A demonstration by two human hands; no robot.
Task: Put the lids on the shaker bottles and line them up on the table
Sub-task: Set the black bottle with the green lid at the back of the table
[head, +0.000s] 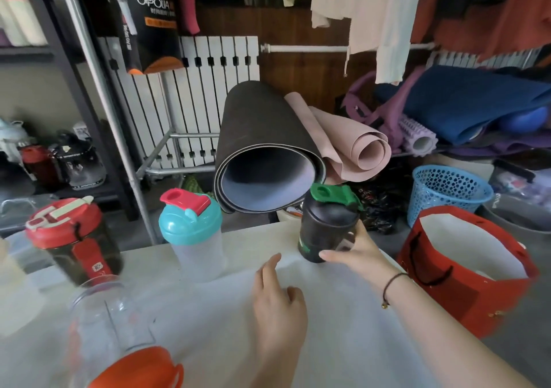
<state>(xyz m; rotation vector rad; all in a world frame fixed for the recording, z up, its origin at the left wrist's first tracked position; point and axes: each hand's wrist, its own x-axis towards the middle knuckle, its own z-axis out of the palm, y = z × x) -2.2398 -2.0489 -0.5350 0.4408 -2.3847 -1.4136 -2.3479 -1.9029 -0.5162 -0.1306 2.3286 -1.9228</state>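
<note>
A black shaker bottle (325, 226) with a black lid and green flip cap stands near the far edge of the white table (343, 328). My right hand (354, 253) is wrapped around its lower part. My left hand (277, 301) hovers over the table's middle, fingers apart, holding nothing. A clear bottle with a teal lid and red cap (193, 232) stands to the left. Further left is a dark bottle with a red lid (71, 238). A clear bottle without a lid (110, 322) sits near me, with an orange lid (140, 369) at the bottom edge.
A red paper bag (465, 271) stands open at the table's right edge. Rolled mats (268, 149) jut toward the table from behind. A blue plastic basket (447, 191) is beyond the bag. Shelves with other bottles are at far left.
</note>
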